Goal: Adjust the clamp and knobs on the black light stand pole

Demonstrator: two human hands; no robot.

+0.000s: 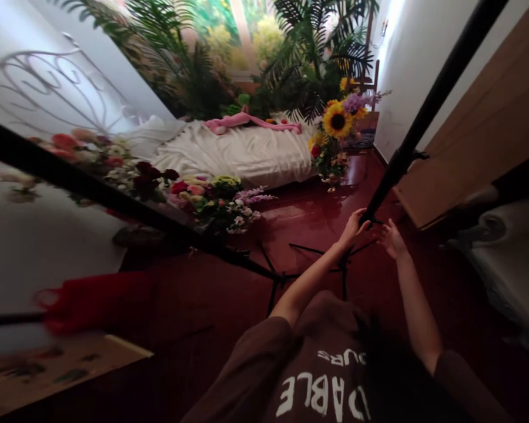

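Observation:
A thin black pole point(423, 120) rises from a black tripod stand point(317, 264) toward the top right of the view. My left hand point(355, 229) wraps around the pole's lower end. My right hand point(392, 239) is just beside it, fingers spread, holding nothing, and I cannot tell whether it touches the pole. A second black pole point(114, 202) crosses the view from the left edge down to the tripod's legs. My brown sleeves and sweatshirt with white lettering point(321, 393) fill the bottom of the view.
A bed with white sheets point(233, 153) and a pink plush toy point(251, 121) lies ahead among palm fronds. Artificial flowers point(211, 202) and sunflowers point(335, 132) stand beside it on a glossy red floor point(304, 226). A wooden door point(467, 129) is at right.

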